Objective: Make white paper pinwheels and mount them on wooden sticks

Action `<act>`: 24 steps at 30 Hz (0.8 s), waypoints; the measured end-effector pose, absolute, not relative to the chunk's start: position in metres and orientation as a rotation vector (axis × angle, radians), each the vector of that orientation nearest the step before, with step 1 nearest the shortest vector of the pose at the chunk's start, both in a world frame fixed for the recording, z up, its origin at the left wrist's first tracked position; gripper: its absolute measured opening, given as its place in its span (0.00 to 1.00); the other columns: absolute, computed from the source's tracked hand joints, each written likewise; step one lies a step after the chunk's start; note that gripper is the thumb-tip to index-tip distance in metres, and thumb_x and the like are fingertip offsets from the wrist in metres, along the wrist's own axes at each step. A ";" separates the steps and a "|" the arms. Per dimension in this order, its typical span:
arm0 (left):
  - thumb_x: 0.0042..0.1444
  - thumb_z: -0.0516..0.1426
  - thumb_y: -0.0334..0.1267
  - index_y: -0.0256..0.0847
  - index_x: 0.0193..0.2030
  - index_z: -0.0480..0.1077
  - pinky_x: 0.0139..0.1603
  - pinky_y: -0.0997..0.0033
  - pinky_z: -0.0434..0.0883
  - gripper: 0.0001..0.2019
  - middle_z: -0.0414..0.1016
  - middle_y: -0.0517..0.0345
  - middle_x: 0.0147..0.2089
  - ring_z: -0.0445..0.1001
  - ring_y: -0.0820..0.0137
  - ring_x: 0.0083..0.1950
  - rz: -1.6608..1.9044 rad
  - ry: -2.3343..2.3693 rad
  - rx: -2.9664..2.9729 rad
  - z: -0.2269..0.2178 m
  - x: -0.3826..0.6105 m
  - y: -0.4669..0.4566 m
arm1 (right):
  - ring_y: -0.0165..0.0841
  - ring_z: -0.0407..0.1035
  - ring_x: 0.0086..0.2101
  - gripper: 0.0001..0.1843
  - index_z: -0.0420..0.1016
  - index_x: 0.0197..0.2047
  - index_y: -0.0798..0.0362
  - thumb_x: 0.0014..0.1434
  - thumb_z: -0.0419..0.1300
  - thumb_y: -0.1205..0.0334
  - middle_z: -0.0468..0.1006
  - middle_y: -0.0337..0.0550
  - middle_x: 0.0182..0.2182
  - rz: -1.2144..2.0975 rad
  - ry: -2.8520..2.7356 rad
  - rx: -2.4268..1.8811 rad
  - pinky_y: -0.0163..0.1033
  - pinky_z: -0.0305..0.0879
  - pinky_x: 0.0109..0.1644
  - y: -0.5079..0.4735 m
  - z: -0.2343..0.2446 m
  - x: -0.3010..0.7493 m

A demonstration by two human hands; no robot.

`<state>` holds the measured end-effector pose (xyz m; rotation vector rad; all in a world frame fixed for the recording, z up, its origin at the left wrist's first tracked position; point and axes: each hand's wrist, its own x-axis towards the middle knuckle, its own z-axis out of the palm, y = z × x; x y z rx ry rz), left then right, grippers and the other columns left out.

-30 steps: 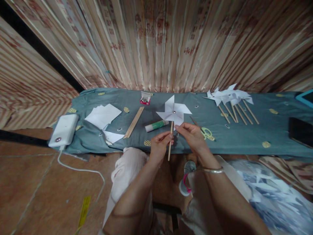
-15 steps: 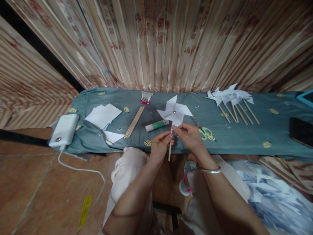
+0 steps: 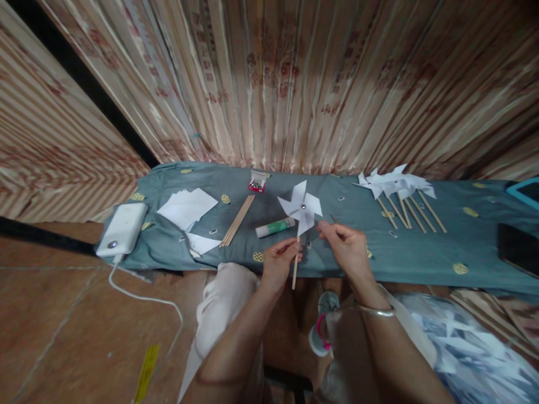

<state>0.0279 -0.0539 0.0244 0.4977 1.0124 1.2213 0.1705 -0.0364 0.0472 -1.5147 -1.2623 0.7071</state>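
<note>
A white paper pinwheel (image 3: 309,209) with a silver pin at its centre stands upright on a wooden stick, in front of me over the bench edge. My left hand (image 3: 281,259) is closed around the stick below the blades. To the right of the pinwheel is my right hand (image 3: 346,247), off the stick, its fingers partly curled and their tips close to the lower right blade. Whether they touch the blade I cannot tell. Just behind my left hand lies a green and white glue stick (image 3: 275,227). Scissors are mostly hidden behind my right hand.
Wooden sticks (image 3: 238,220), a red box of pins (image 3: 257,184) and white paper sheets (image 3: 187,206) lie to the left, near a white power bank (image 3: 123,229) with a cable. Several finished pinwheels (image 3: 398,184) lie to the right. A dark phone-like object (image 3: 517,247) rests farther right.
My right hand has let go of the stick and moved a little to the right. The pinwheel's blades have turned. The left hand still holds the stick. The whole view has shifted slightly.
</note>
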 end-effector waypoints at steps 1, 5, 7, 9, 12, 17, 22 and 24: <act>0.31 0.72 0.45 0.36 0.30 0.80 0.29 0.76 0.69 0.19 0.78 0.57 0.26 0.71 0.77 0.24 1.219 1.007 0.492 0.024 0.028 -0.055 | 0.31 0.66 0.25 0.21 0.74 0.19 0.51 0.53 0.62 0.45 0.74 0.38 0.20 0.672 -1.224 -1.509 0.37 0.60 0.31 -0.035 0.048 0.175; 0.32 0.71 0.44 0.36 0.30 0.80 0.29 0.76 0.69 0.18 0.78 0.56 0.26 0.71 0.77 0.24 1.195 0.993 0.472 0.021 0.029 -0.059 | 0.34 0.70 0.33 0.16 0.77 0.30 0.52 0.48 0.66 0.47 0.79 0.43 0.32 0.557 -1.024 -1.447 0.39 0.65 0.40 -0.022 0.047 0.193; 0.32 0.71 0.44 0.36 0.30 0.80 0.30 0.75 0.69 0.18 0.78 0.56 0.26 0.71 0.76 0.24 1.173 0.994 0.471 0.020 0.031 -0.061 | 0.34 0.71 0.35 0.20 0.77 0.35 0.52 0.45 0.68 0.46 0.79 0.44 0.34 0.572 -0.963 -1.424 0.41 0.66 0.42 -0.014 0.045 0.198; 0.32 0.71 0.44 0.35 0.30 0.80 0.30 0.74 0.69 0.18 0.78 0.56 0.26 0.71 0.76 0.24 1.150 0.992 0.474 0.019 0.033 -0.063 | 0.34 0.71 0.35 0.22 0.77 0.36 0.52 0.43 0.69 0.46 0.80 0.44 0.34 0.654 -0.953 -1.421 0.41 0.67 0.43 -0.008 0.042 0.199; 0.33 0.71 0.44 0.35 0.30 0.80 0.29 0.75 0.69 0.17 0.77 0.57 0.25 0.70 0.77 0.23 1.124 0.982 0.472 0.019 0.036 -0.064 | 0.33 0.70 0.32 0.21 0.78 0.34 0.52 0.42 0.68 0.45 0.79 0.41 0.30 0.779 -0.968 -1.423 0.39 0.66 0.39 -0.001 0.041 0.196; 0.35 0.71 0.42 0.36 0.31 0.80 0.29 0.76 0.68 0.16 0.77 0.57 0.26 0.70 0.77 0.24 1.119 0.962 0.444 0.020 0.039 -0.062 | 0.31 0.67 0.26 0.16 0.78 0.27 0.51 0.39 0.69 0.48 0.77 0.38 0.23 0.810 -0.870 -1.413 0.37 0.64 0.32 0.003 0.045 0.189; 0.35 0.71 0.41 0.36 0.30 0.80 0.28 0.77 0.68 0.15 0.77 0.57 0.26 0.70 0.78 0.23 1.136 0.949 0.402 0.020 0.041 -0.060 | 0.30 0.65 0.24 0.12 0.77 0.23 0.51 0.37 0.69 0.52 0.75 0.37 0.20 0.810 -0.826 -1.410 0.38 0.63 0.30 0.002 0.048 0.183; 0.34 0.71 0.41 0.36 0.30 0.80 0.28 0.77 0.68 0.15 0.77 0.58 0.25 0.70 0.78 0.23 1.139 0.956 0.385 0.020 0.042 -0.059 | 0.29 0.64 0.23 0.12 0.77 0.23 0.51 0.36 0.69 0.53 0.75 0.36 0.19 0.821 -0.808 -1.411 0.37 0.62 0.29 0.001 0.049 0.180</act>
